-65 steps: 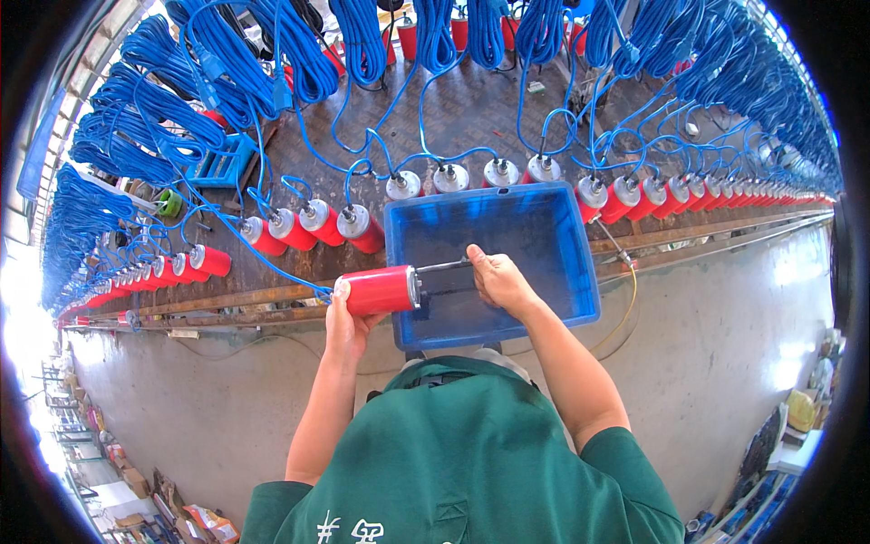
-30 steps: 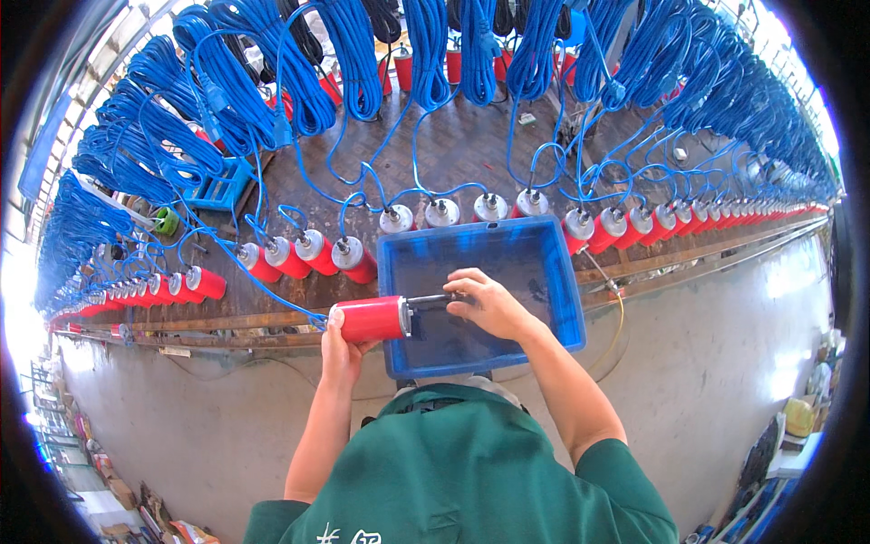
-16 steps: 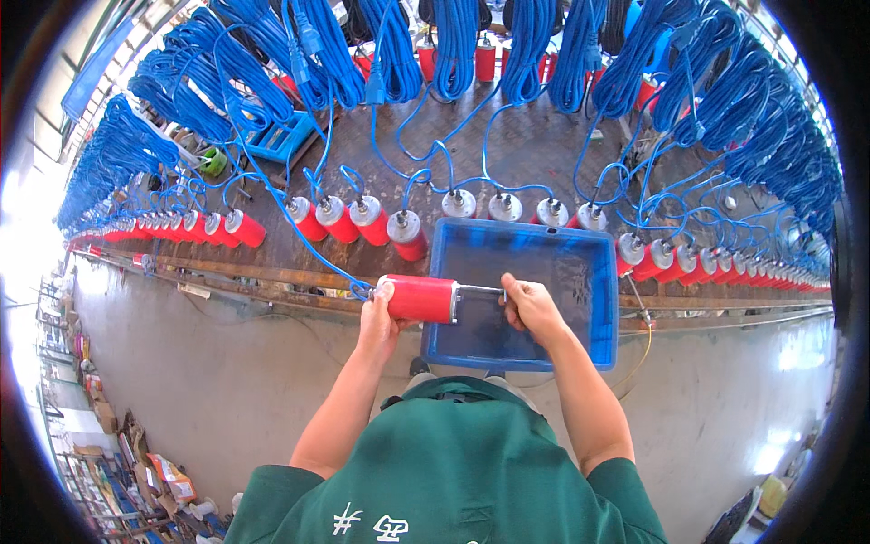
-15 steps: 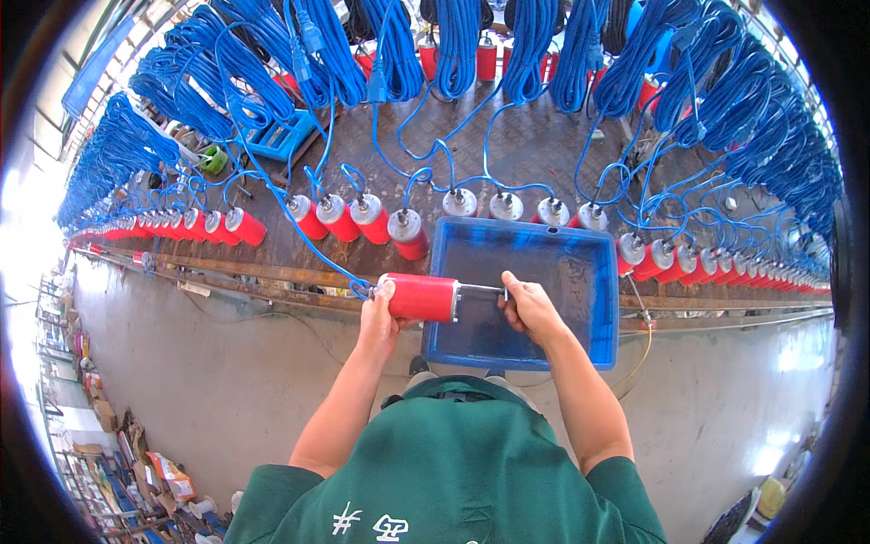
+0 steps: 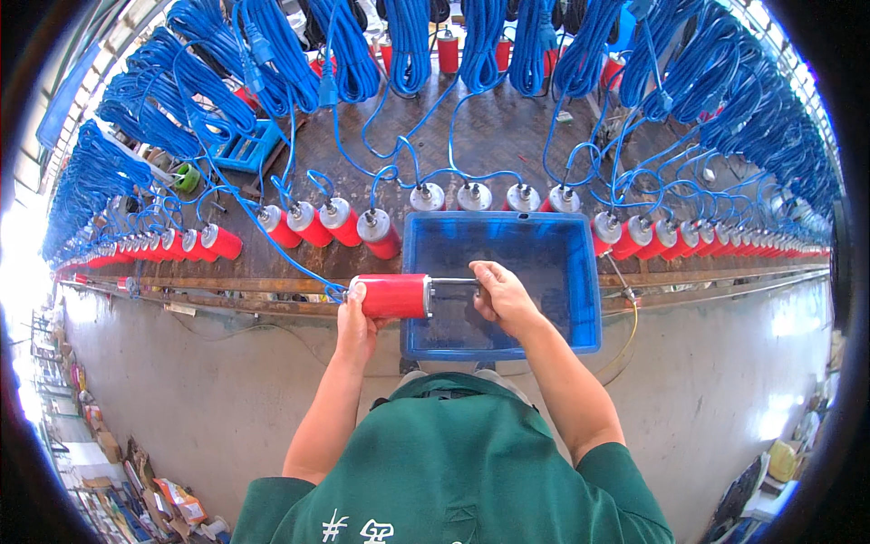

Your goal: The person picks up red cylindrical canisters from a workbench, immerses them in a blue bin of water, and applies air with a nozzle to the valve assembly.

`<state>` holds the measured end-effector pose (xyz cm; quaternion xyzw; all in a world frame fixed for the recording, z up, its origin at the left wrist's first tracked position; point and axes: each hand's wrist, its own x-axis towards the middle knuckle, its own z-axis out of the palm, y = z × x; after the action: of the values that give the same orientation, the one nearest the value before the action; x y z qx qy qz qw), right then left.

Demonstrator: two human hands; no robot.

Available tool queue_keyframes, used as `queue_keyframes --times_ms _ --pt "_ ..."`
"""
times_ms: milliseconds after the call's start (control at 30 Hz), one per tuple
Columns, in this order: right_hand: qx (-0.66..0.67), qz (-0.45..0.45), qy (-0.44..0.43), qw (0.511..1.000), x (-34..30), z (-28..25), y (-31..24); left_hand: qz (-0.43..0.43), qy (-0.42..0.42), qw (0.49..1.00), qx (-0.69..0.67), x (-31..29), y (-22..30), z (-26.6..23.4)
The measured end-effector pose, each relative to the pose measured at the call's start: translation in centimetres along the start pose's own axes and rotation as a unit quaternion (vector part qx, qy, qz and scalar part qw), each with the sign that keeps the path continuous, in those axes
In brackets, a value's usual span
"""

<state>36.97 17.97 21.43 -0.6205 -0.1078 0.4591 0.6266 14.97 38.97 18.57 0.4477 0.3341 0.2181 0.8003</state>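
Observation:
My left hand (image 5: pixel 357 325) is wrapped round the cable end of a red cylindrical motor (image 5: pixel 391 296), which lies level above the left part of a blue plastic tub (image 5: pixel 594 299). A blue cable (image 5: pixel 272 234) runs from that end up to the far left. Out of the motor's right end cap stretches a thin metal rod (image 5: pixel 453 281); whether it is the motor's own shaft or a separate tool I cannot tell. The fingers of my right hand (image 5: pixel 501 295) are closed at the rod's far end, over the tub. A little dark liquid seems to lie in the tub.
Several more red motors (image 5: pixel 379 234) with silver caps stand in a long row along the bench (image 5: pixel 362 145). Coiled blue cables (image 5: pixel 408 45) fill the back. A small blue crate (image 5: pixel 249 148) sits at the back left. A yellow hose (image 5: pixel 633 331) hangs right of the tub.
The whole scene has shifted slightly left in the view. My hands keep the same hold on the motor and rod; my right hand's fingers have turned a little at the rod's end.

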Motion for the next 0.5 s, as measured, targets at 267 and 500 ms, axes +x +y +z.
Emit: queue_keyframes --times_ms 267,500 --pt "-0.128 -0.030 -0.014 0.991 0.7 -1.0 0.0 -0.004 0.017 1.000 0.006 0.3 0.0 0.4" --pt "-0.311 -0.284 0.035 0.906 -0.1 -1.9 -0.1 -0.001 0.046 0.999 0.005 1.4 -0.7 -1.0"
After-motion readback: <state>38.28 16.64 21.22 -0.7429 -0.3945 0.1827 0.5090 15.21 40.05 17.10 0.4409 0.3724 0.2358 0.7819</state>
